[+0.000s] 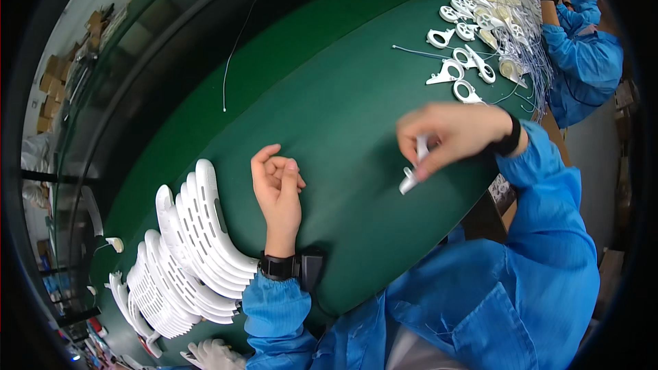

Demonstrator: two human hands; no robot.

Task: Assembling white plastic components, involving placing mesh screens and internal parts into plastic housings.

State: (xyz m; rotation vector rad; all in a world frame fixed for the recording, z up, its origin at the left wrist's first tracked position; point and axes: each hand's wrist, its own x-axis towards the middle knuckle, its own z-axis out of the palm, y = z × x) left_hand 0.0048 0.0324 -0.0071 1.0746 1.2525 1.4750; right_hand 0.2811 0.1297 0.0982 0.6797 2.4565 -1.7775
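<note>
The right hand point(456, 133) pinches a small white plastic piece point(413, 170) above the green worktop point(343, 96) near its near edge. The left hand point(277, 181) rests loosely curled and empty, well apart, just beside stacked white slotted parts point(199, 247).

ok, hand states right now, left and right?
Left hand: loosely curled, resting on the green table, holding nothing visible.
Right hand: closed, pinching a small white plastic part.
</note>
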